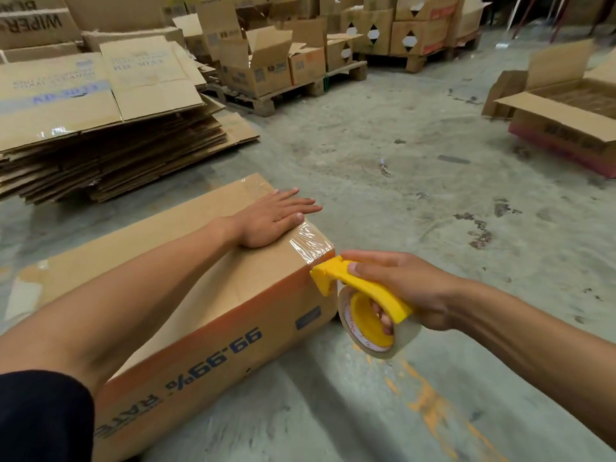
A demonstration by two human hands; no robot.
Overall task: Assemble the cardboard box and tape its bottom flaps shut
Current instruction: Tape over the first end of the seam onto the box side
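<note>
Cardboard box (186, 295) under flat left hand (271, 221), right hand (400, 285) gripping yellow tape dispenser (363, 295)

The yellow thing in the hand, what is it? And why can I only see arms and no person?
The camera sits on the person's head and looks down, so you see only their arms. The yellow thing is a tape dispenser holding a roll of clear tape. The right hand grips it, fingers curled round the handle, its front against the box's edge. The left hand lies flat on top of the cardboard box, which rests on the concrete floor. Shiny tape already covers that corner. Behind are flat cardboard sheets in a stack and more boxes on pallets.
</note>
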